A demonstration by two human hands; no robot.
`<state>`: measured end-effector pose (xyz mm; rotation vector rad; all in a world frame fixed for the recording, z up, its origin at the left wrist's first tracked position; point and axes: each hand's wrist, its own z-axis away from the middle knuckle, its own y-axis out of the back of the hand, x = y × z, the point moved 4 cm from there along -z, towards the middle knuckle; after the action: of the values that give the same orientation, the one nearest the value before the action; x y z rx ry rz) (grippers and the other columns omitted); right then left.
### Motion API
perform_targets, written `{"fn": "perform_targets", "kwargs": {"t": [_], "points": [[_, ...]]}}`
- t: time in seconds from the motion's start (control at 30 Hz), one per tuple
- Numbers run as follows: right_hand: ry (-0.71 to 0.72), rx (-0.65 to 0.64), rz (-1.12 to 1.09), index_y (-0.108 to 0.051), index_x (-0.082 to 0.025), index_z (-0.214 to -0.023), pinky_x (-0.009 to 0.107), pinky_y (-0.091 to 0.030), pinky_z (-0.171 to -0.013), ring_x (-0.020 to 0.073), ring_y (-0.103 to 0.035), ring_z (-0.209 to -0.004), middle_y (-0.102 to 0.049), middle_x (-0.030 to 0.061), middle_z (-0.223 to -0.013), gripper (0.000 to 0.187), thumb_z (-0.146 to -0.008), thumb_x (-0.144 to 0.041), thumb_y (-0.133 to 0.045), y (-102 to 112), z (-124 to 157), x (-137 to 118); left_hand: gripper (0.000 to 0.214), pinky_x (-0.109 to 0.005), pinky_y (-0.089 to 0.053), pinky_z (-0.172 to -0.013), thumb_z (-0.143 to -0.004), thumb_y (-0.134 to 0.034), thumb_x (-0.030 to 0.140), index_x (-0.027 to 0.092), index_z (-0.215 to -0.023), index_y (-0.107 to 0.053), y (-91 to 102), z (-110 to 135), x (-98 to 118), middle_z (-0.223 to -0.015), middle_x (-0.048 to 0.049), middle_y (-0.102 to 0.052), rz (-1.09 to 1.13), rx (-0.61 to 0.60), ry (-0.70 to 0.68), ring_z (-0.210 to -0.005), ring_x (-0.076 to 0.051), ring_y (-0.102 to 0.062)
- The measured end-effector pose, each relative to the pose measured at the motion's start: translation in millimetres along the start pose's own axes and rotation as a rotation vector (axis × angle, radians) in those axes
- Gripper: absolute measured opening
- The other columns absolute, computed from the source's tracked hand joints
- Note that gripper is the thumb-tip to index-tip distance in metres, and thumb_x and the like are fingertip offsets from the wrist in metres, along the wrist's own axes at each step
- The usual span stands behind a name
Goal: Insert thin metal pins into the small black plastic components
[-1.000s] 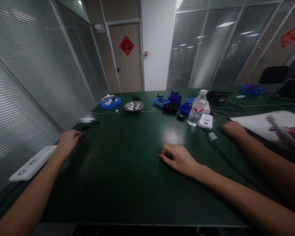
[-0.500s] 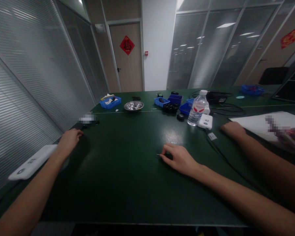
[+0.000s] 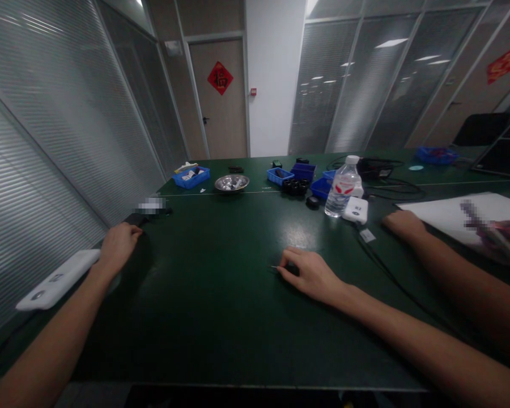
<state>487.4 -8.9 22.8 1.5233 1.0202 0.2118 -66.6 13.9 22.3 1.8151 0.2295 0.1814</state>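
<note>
My right hand (image 3: 310, 275) rests on the dark green table (image 3: 212, 317) near its middle. Its fingers are pinched on a small thin pin-like piece whose pale tip (image 3: 273, 267) pokes out to the left. My left hand (image 3: 118, 245) lies at the table's left edge with its fingers curled down, next to a flat black object (image 3: 136, 218). What those fingers hold, if anything, is hidden. A white oblong device (image 3: 57, 280) lies just left of my left wrist.
Another person's hand (image 3: 403, 224) and forearm lie at the right beside a white sheet (image 3: 450, 218). Farther back stand a water bottle (image 3: 342, 190), a white box (image 3: 356, 210), blue bins (image 3: 191, 177), a metal dish (image 3: 232, 183) and cables (image 3: 391, 277).
My left hand has shifted very slightly at the table edge. My right hand stays pinched in the same spot.
</note>
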Motion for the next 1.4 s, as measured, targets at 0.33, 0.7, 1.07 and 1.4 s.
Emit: {"fn": "perform_targets", "kwargs": {"t": [0.33, 0.7, 1.07, 1.4], "points": [[0.004, -0.001, 0.000, -0.064, -0.020, -0.096, 0.029, -0.043, -0.066, 0.0155, -0.059, -0.075, -0.065, 0.0031, -0.095, 0.012, -0.097, -0.032, -0.060, -0.5, -0.4, -0.1, 0.041, -0.041, -0.052, -0.094, -0.097, -0.043, 0.027, 0.013, -0.115, -0.076, -3.9, 5.2, 5.7, -0.119, -0.0183, -0.072, -0.048, 0.017, -0.031, -0.103, -0.032, -0.069], [0.010, -0.006, -0.010, -0.064, -0.021, -0.097, 0.029, -0.044, -0.065, 0.0154, -0.060, -0.076, -0.065, 0.0032, -0.096, 0.013, -0.098, -0.033, -0.060, 0.2, 0.7, 0.0, 0.043, -0.044, -0.054, -0.086, -0.096, -0.039, 0.026, 0.010, -0.115, -0.074, -10.1, 5.7, 6.6, -0.113, -0.0210, -0.066, -0.082, 0.026, -0.074, -0.100, -0.034, -0.067], [0.003, -0.014, -0.020, -0.064, -0.020, -0.097, 0.029, -0.043, -0.065, 0.0146, -0.060, -0.074, -0.065, 0.0030, -0.096, 0.012, -0.097, -0.032, -0.061, -0.7, -0.1, 0.8, 0.043, -0.041, -0.052, -0.091, -0.097, -0.040, 0.030, 0.011, -0.117, -0.073, -8.8, 3.7, -0.2, -0.118, -0.0183, -0.064, -0.070, 0.013, -0.077, -0.104, -0.031, -0.064], [0.014, 0.009, -0.010, -0.064, -0.020, -0.095, 0.029, -0.043, -0.065, 0.0148, -0.059, -0.073, -0.065, 0.0031, -0.093, 0.012, -0.097, -0.032, -0.060, 0.2, 0.2, -0.2, 0.037, -0.038, -0.050, -0.094, -0.097, -0.046, 0.028, 0.010, -0.111, -0.076, -2.6, 7.5, 3.9, -0.116, -0.0176, -0.072, -0.060, 0.034, -0.010, -0.105, -0.030, -0.067]]}}
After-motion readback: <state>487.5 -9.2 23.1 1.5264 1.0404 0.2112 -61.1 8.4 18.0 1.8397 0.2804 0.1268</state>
